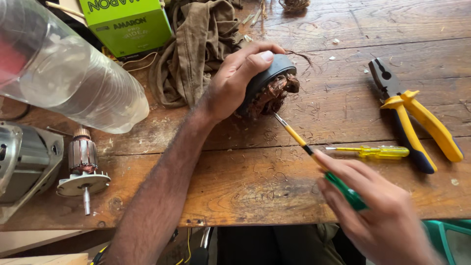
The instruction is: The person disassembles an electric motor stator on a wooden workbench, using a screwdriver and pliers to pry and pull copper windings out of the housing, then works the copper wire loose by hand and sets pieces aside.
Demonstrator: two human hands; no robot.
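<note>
Left hand [234, 81] clamps motor stator [269, 88] at upper centre of frame, fingers curled over housing. Right hand [375, 216] closed around screwdriver [314, 156], tip in copper windings [275, 92]. Risk: tip slips under prying force, jabs left thumb or gouges wooden bench [255, 181].

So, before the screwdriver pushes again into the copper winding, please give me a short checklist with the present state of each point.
1. Left hand grips the stator firmly: ok, fingers wrap over its dark shell.
2. Right hand holds the screwdriver by its green handle: ok.
3. Tip meets the copper winding: ok, it touches the lower edge.
4. Left fingers away from the tip's line: cannot tell; the thumb side is hidden.
5. Pliers and small yellow screwdriver out of the way: ok, both lie apart to the right.
</note>
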